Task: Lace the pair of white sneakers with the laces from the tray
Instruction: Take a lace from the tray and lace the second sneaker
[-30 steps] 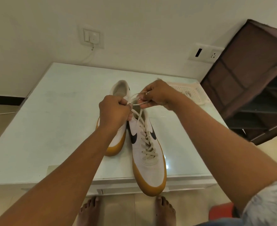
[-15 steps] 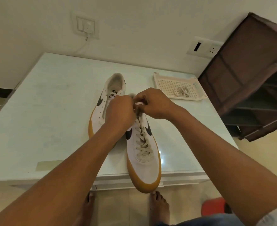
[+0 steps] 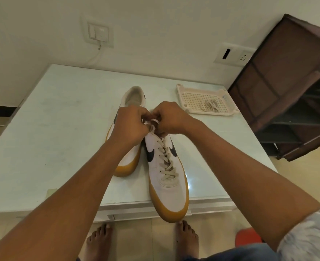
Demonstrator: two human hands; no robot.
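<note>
Two white sneakers with gum soles stand on the pale table [image 3: 48, 132]. The right sneaker [image 3: 167, 187] has a cream lace [image 3: 167, 162] crossed up its eyelets, and its toe juts over the front edge. My left hand [image 3: 130, 127] and my right hand [image 3: 169, 117] meet above its top eyelets, each pinching a loop of that lace. The left sneaker [image 3: 132, 159] lies behind my left hand and shows no lace. A second bundled lace [image 3: 210, 106] lies in the perforated white tray [image 3: 185, 95] at the back right.
A dark brown shoe rack [image 3: 294, 87] stands right of the table. Wall switches [image 3: 98, 33] and a socket [image 3: 234, 54] sit on the wall behind. My bare feet [image 3: 186, 240] are on the floor below the front edge, beside a red object [image 3: 247, 237].
My hands have come down from a raised, spread pull and closed together over the right sneaker's top eyelets. The view now shows the tray with its lace.
</note>
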